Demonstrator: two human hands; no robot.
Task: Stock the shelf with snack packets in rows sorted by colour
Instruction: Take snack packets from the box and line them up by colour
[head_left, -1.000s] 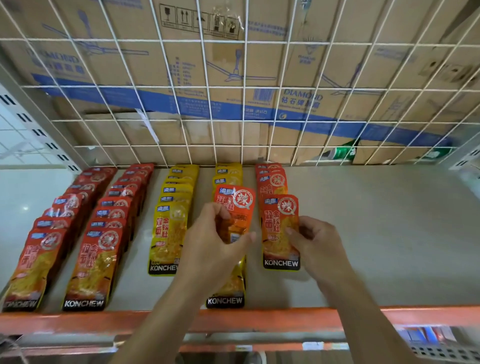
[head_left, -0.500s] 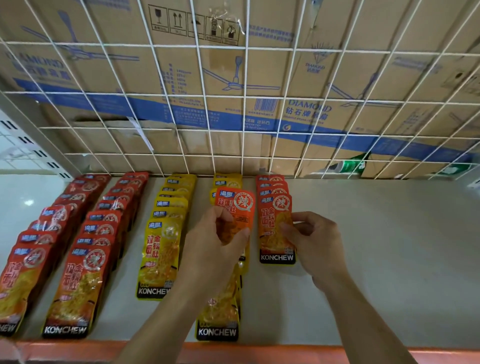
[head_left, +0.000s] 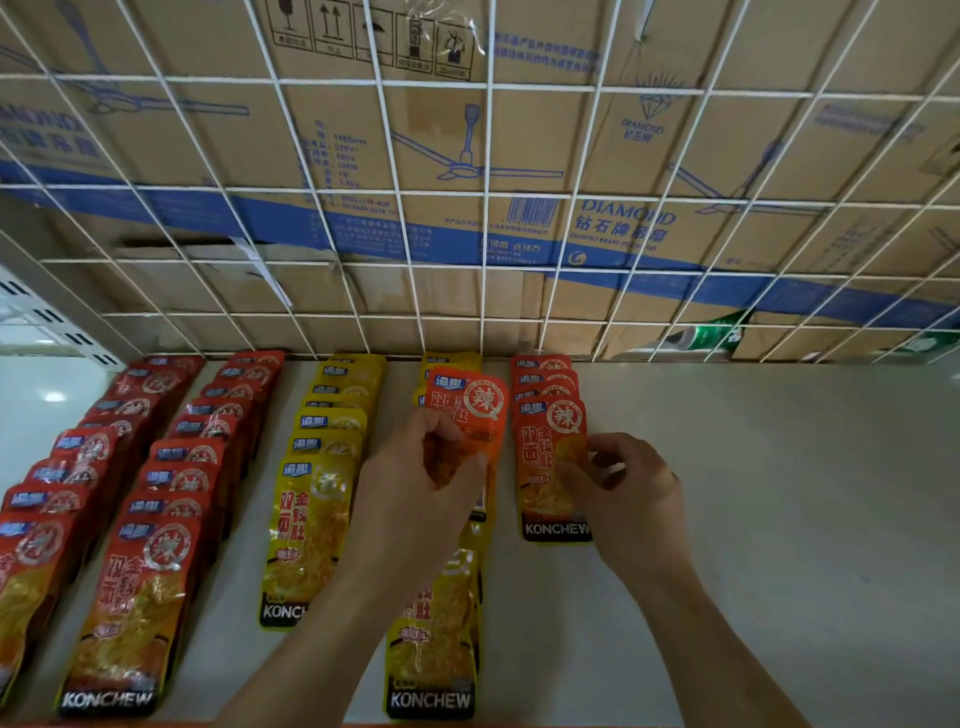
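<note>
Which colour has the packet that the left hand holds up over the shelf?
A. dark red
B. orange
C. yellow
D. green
B: the left hand pinches an orange packet over a yellow row, while the right hand pinches the front packet of the orange row beside it.

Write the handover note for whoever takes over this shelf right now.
Left hand grips an orange packet, raised over the second yellow row.
Right hand pinches the front packet of the orange row, which lies on the shelf.
Done: two red rows and the first yellow row and second laid; orange row begun.
Left: add the held packet to the orange row, probably at its front.
</note>
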